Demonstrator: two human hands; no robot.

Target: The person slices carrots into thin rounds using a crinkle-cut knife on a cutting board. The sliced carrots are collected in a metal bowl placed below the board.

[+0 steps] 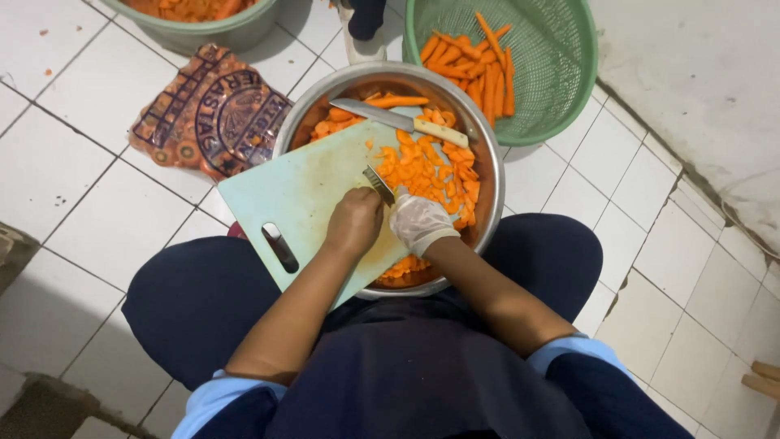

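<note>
Left hand (354, 221) fisted around a crinkle cutter (378, 184); gloved right hand (418, 223) curled beside it, grip contents hidden. Both over the board (301, 191) across the bowl (492, 175) of carrot slices (426, 171).

Two hands are in view: one bare left hand (354, 221), one gloved right hand (418, 223). Knives, I count two: one small knife (378, 184) by the hands, one larger knife (398, 120) lying across the bowl rim. One pale green cutting board (305, 191). One steel bowl (490, 167). One green mesh basket (561, 89) of whole peeled carrots (475, 69), too bunched to count. One grey-green tub (203, 32) at the floor's far edge. One printed plastic bag (211, 114). Carrot slices (426, 171): far too many to number.
</note>
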